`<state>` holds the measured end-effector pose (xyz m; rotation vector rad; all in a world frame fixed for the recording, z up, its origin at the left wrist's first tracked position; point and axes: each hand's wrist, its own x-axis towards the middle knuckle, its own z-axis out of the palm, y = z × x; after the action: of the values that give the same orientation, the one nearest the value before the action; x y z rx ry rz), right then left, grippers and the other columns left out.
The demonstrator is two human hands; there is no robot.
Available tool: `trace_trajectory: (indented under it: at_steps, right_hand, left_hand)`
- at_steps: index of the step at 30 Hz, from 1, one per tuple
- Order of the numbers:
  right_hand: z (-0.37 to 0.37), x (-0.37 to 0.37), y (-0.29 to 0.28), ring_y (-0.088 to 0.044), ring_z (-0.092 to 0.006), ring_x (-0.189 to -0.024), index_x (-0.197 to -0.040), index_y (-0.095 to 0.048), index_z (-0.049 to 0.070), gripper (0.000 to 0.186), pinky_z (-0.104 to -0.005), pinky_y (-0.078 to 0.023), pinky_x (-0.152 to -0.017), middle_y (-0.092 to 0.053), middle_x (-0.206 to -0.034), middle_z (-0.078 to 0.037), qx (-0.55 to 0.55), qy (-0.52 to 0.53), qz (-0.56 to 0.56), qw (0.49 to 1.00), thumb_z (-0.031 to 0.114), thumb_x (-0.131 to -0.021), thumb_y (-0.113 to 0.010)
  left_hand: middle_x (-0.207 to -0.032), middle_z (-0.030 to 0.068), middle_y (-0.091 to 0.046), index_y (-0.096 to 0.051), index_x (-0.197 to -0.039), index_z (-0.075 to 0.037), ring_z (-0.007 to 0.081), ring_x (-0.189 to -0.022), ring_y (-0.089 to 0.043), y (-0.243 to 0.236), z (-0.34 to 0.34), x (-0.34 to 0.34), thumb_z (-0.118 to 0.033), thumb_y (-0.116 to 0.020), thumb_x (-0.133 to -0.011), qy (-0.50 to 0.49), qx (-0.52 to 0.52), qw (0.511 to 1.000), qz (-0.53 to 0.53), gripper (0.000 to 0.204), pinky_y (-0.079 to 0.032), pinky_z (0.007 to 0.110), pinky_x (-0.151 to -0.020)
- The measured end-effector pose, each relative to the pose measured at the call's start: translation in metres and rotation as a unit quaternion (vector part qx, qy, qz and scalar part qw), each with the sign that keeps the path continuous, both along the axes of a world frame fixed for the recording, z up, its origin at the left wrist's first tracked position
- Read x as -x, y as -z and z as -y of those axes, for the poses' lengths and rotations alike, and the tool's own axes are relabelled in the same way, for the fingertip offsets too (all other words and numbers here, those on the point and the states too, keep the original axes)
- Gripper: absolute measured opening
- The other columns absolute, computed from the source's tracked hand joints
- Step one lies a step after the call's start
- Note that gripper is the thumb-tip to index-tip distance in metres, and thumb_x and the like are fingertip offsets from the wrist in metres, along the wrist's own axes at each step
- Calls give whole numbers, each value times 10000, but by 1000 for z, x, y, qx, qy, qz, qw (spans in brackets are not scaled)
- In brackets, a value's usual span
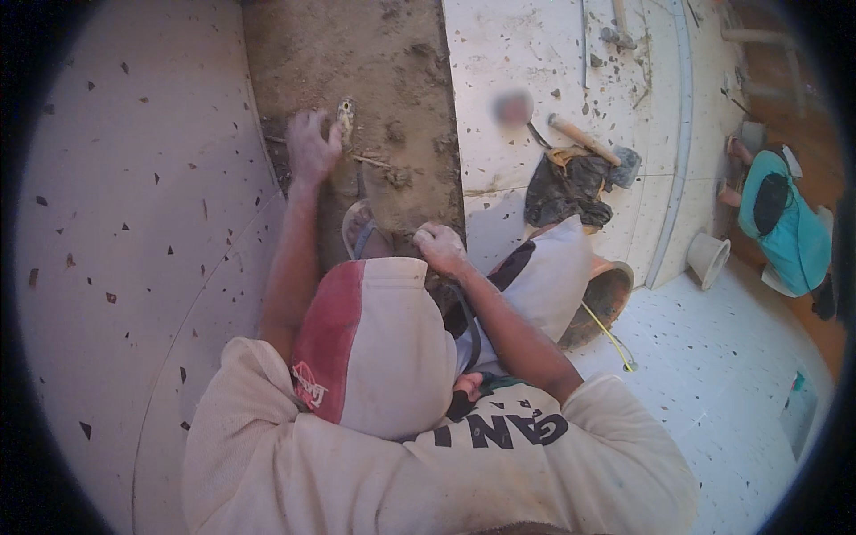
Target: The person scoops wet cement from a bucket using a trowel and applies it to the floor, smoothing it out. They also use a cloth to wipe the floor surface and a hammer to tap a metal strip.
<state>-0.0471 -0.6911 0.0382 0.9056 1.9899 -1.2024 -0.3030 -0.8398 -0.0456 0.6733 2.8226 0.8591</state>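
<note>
I squat over a strip of wet brown mortar (357,45) between pale speckled tiles. My left hand (312,149) is low over the mortar, fingers loosely apart. Just beyond its thumb lies a small yellowish, worn piece with holes (346,120); I cannot make out its kind, and it does not look gripped. A thin stick (371,161) lies beside that hand. My right hand (440,248) is closed near the strip's right edge, in front of my knees, and whatever its fingers hold is hidden. My sandalled foot (366,230) rests on the mortar between my hands.
To the right lie a wooden-handled mallet (584,140), a crumpled black plastic bag (569,192) and, farther off, a hammer (618,37). A mortar-stained bucket (599,308) stands by my right knee. A person in teal (785,223) bends near a white bucket (709,260).
</note>
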Motion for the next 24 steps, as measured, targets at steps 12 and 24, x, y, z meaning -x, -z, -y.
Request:
trace_trajectory:
  at_steps: [12,24]
  right_hand:
    - [-16,-28,12,-639,-352,-797,-959,-637,-1,343,-440,-501,-767,-657,-820,-195,-69,35,-71,995,311,-867,-527]
    - [-30,15,-14,-645,-230,-595,-898,-665,-8,334,-382,-523,-593,-659,-739,-137,150,-27,89,984,294,-866,-525]
  left_hand:
    - [-1117,126,-565,-627,-1076,-81,304,-1167,-472,-30,11,-35,-291,-763,-669,86,167,979,74,478,-298,488,-1037]
    - [-1179,120,-597,-630,-1119,-94,282,-1214,-500,-33,-5,-16,-379,-755,-722,100,291,929,207,505,-323,512,-1039]
